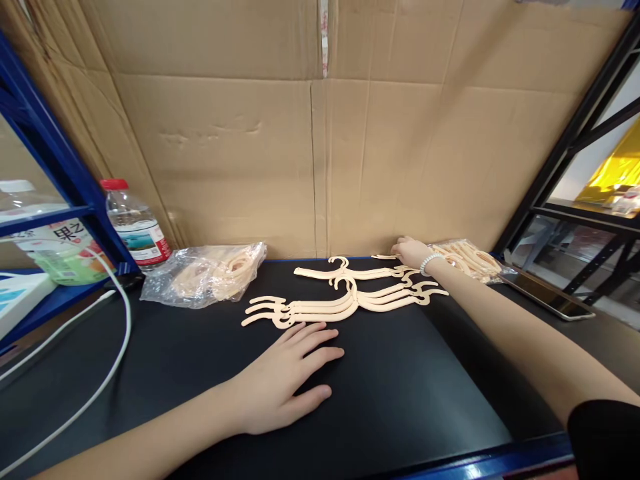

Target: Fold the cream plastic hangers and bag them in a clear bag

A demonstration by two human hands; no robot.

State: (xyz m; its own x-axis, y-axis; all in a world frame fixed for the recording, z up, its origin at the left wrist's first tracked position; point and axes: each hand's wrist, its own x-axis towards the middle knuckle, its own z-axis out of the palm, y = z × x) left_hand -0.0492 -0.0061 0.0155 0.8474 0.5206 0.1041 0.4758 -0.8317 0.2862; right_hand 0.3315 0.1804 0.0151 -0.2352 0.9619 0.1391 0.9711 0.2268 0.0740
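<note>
Left hand (pixel 287 373) lay spread, empty, beside beige hangers (pixel 327 307) on black table (pixel 400 380). Right hand (pixel 413 253) curled at rear piece (pixel 382 257) (hold hidden, untellable). Risk: low forearm (pixel 500 313) sweep could scatter hangers.

The hangers (pixel 355 299) are cream, the tabletop (pixel 400 387) black.

Creased brown cardboard (pixel 225 153) behind; left: blue metal frame (pixel 53 143), red-capped clear bottle (pixel 137 230) beside it, part-green bottle (pixel 73 263) behind it, white cable (pixel 129 323) looping; right: phone (pixel 547 295) lying flat, black rack (pixel 565 143), yellow sheeting (pixel 613 170) beyond
</note>
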